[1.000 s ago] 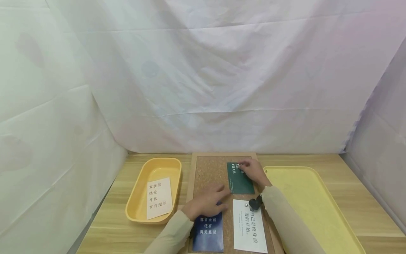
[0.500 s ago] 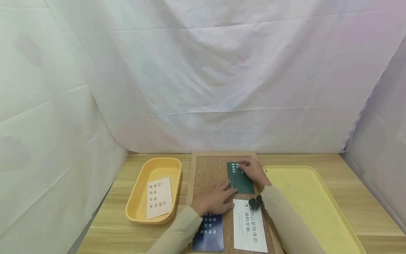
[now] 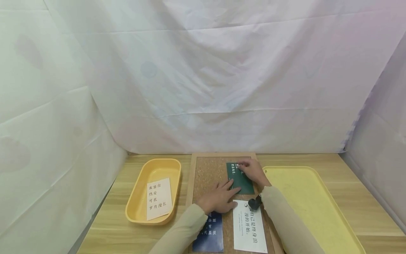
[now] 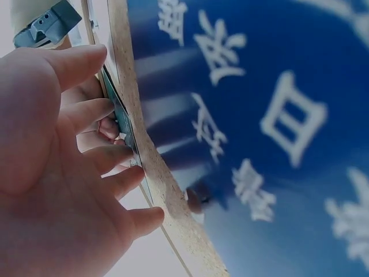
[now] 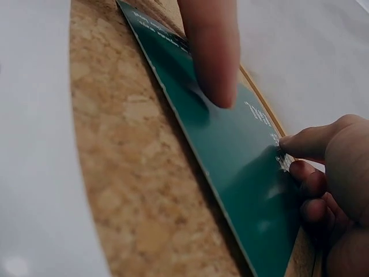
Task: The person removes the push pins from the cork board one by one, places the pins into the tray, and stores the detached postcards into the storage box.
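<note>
A dark green card with white lettering lies on the cork board. My right hand is at the card's top, thumb and fingertips drawn together. Between them is a small pale thing like a push pin, mostly hidden by the fingers. My left hand lies palm down with spread fingers, its fingertips on the green card's lower left. In the right wrist view a straight left finger reaches onto the card's face. Below the left wrist is a blue card, partly covered by that hand.
A white card with a silver pin lies at the board's lower right, beside the left thumb. At left, an orange tray holds a cream card. A yellow tray stands at right, under the right sleeve. White cloth hangs behind.
My left hand has moved right and slightly up from over the blue card, settling its fingertips on the green card. The right hand has stayed at the green card's top.
</note>
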{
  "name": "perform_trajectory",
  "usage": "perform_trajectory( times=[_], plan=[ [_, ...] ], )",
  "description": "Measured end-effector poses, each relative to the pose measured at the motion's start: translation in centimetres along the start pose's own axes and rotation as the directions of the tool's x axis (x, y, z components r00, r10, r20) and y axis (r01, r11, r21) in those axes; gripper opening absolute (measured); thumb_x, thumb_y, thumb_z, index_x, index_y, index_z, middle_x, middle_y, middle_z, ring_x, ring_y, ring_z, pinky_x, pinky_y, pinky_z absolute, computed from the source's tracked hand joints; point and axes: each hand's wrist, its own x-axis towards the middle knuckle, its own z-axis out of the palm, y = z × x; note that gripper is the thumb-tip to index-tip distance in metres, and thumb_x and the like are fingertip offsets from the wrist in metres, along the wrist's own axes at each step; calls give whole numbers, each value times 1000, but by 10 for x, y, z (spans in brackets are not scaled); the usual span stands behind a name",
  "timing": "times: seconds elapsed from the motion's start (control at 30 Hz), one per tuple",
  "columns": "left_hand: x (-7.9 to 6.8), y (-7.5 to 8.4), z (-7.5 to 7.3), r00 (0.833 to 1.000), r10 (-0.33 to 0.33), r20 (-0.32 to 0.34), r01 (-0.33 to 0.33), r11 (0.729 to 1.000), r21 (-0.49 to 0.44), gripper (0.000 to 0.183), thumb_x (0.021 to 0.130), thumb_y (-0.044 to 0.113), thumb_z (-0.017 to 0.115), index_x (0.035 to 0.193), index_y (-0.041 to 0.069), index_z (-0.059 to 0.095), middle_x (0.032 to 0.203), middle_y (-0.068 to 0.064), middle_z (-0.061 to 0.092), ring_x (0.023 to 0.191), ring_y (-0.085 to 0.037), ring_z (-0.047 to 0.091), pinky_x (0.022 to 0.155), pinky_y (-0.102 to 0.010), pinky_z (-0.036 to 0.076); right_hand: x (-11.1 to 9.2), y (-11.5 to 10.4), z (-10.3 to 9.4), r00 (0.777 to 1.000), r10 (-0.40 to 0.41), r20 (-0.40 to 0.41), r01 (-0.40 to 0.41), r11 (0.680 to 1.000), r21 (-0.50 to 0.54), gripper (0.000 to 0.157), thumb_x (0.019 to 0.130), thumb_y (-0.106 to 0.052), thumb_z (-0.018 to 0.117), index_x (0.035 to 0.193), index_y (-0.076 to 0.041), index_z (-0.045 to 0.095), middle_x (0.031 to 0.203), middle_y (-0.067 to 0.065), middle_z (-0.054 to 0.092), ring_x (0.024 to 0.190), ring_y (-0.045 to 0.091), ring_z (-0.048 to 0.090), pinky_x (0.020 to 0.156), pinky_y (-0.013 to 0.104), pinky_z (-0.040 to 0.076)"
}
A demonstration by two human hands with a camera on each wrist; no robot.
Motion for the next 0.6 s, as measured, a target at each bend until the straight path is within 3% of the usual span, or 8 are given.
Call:
perform_trajectory(
  times=[0.27, 0.6],
  plan=[
    [8, 3, -1, 1000, -7, -17, 8, 996, 84, 53, 102, 45, 48, 153, 32, 38, 164, -2, 24, 152, -23, 18, 122, -49, 21, -1, 1, 1, 1000, -6, -24, 7, 1000, 18, 23, 97, -14, 62, 117, -8, 73, 128, 16, 64, 111, 32, 62, 84, 45, 57],
    [16, 5, -1, 1000, -4, -15, 6, 993, 114, 51, 104, 44, 41, 153, 34, 36, 164, -2, 24, 152, -24, 19, 122, -48, 20, 0, 2, 1, 1000, 28, -14, -27, 1000, 12, 24, 97, -14, 61, 118, -9, 72, 128, 15, 65, 112, 33, 62, 86, 47, 57]
  ],
)
